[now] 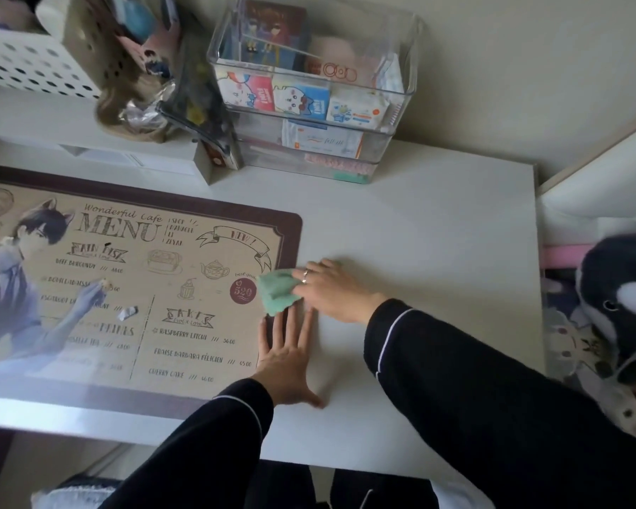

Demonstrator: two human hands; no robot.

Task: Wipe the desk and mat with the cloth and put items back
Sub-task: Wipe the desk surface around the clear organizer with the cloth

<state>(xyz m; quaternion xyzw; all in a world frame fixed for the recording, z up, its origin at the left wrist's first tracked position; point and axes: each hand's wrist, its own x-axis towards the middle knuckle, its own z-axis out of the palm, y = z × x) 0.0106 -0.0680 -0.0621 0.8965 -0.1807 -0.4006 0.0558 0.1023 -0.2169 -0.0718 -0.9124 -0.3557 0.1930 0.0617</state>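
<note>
Cloth: green, bunched, on the right edge of the mat, over its dark border; its right side is hidden under fingers
Right hand: grips the cloth, fingers bent over it with the tips out of sight; a ring on one finger; the heel of the hand lies over the bare desk
Left hand: released, flat, fingers straight and spread, just below the cloth; fingers lie across the mat's right border, thumb on the desk
Sleeves: dark with a thin pale piping, both cut off by the lower frame
Mat: a printed café menu with a drawn figure; its left end runs out of view and pale glare washes out the lower left corner
Scrap: small, crumpled, whitish, on the mat well left of the hands; too small to tell what it is
Box: clear, stacked at the back of the desk, holding small printed packs; labels blurred
Basket: white, perforated, top left, cut off
Plush: dark with white patches, beyond the desk's right edge, partly out of frame
</note>
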